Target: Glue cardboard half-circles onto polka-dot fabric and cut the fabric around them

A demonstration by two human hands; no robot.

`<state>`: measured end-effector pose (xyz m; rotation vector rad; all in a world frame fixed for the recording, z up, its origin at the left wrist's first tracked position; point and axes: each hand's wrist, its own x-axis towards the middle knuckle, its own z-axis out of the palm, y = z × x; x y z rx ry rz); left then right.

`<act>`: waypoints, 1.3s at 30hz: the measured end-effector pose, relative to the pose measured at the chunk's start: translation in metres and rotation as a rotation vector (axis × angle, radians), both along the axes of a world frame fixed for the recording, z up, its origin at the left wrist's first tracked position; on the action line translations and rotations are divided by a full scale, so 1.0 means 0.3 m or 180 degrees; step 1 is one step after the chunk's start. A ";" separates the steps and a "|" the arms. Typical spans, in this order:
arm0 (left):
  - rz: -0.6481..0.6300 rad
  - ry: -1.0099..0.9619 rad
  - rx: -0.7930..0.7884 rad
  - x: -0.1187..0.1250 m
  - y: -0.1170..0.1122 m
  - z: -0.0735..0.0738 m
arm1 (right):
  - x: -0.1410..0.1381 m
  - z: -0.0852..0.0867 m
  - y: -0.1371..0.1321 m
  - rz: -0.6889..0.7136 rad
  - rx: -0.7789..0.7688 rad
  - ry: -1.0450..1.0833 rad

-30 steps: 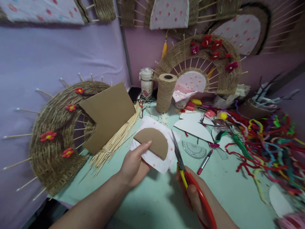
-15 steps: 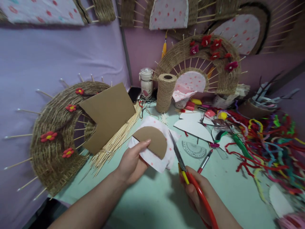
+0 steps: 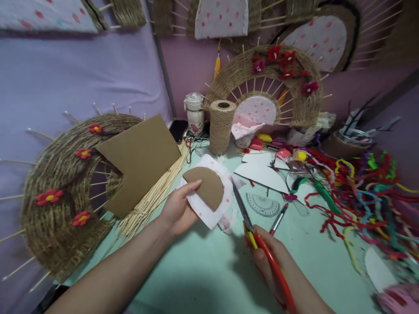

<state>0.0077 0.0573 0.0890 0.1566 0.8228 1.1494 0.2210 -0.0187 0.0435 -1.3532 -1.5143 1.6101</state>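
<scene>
My left hand [image 3: 176, 211] pinches a brown cardboard half-circle [image 3: 205, 186] together with the white red-dotted fabric [image 3: 209, 209] under it, lifted a little above the pale green table [image 3: 209, 270]. My right hand [image 3: 273, 261] grips red-and-yellow-handled scissors [image 3: 250, 224]. The blades point up and left along the fabric's right edge. A cut strip of fabric [image 3: 229, 220] hangs beside the blades.
A woven twine arch with red flowers [image 3: 59, 192], a cardboard sheet [image 3: 139, 157] and a bundle of wooden skewers [image 3: 153, 196] lie at left. A twine spool [image 3: 221, 126], a jar [image 3: 194, 111] and a second arch [image 3: 262, 74] stand behind. Pipe cleaners [image 3: 363, 192], a protractor [image 3: 263, 204] and a pen [image 3: 278, 219] lie at right.
My left hand has turned the cardboard and fabric and drawn them slightly up. The scissors have worked along the fabric's edge, and a trimmed strip now hangs loose. The view shifted a little right.
</scene>
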 end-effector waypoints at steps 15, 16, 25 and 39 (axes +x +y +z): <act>-0.0174 0.0041 0.0032 -0.009 -0.028 -0.009 | -0.008 0.024 -0.010 0.0115 0.0091 -0.0055; -0.0185 0.0031 0.0045 -0.010 -0.028 -0.011 | -0.009 0.020 -0.010 0.0122 0.0093 -0.0044; -0.0405 0.0112 0.0210 -0.014 -0.023 -0.026 | -0.002 0.002 -0.005 0.0199 0.0201 -0.0014; -0.0462 0.0053 0.0251 -0.029 -0.016 -0.033 | 0.002 -0.023 -0.006 0.0067 0.0039 0.0041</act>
